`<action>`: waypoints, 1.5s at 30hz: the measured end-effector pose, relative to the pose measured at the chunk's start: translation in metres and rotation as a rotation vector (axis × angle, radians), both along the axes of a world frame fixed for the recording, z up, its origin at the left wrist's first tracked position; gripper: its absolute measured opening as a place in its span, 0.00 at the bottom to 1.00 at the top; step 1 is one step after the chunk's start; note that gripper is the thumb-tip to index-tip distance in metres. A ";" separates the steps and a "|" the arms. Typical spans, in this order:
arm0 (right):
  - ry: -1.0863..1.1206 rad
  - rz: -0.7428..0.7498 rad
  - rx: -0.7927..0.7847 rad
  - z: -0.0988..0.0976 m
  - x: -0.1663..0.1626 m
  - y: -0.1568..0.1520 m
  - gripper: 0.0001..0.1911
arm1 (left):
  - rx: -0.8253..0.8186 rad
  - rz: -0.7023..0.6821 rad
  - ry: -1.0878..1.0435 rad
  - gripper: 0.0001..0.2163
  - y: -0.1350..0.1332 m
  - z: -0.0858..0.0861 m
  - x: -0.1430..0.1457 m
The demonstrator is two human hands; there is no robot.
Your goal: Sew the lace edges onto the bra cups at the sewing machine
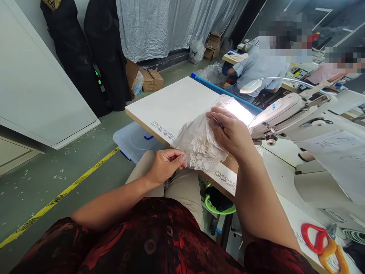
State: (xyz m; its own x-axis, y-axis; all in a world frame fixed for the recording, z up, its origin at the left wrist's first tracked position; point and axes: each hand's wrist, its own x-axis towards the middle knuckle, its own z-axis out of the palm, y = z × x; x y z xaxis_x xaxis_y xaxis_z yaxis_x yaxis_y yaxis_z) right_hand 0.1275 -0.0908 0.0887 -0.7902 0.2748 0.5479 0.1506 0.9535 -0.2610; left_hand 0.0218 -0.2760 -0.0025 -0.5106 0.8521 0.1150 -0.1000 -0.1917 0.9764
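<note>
A white bench runs from the centre of the frame toward the lower right, a sewing machine with its lamp lit at centre right. A bundle of white lace lies over the bench's near edge at mid-frame. The right hand rests on top of the lace, fingers closed around a thin metal tool. The left hand, just below, pinches the lace's lower edge between thumb and fingers. Red and orange scissors sit at lower right; a clear storage box stands on the floor beneath.
</note>
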 end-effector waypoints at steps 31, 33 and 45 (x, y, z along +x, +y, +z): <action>-0.249 0.194 -0.674 -0.022 0.051 -0.077 0.25 | 0.035 -0.035 0.024 0.10 0.007 0.008 0.000; -0.252 0.171 -0.736 -0.030 0.048 -0.077 0.24 | 0.039 -0.028 0.043 0.10 0.007 0.009 0.000; -0.144 0.021 -0.739 -0.041 0.042 -0.074 0.19 | 0.023 0.006 0.077 0.11 0.006 0.005 -0.002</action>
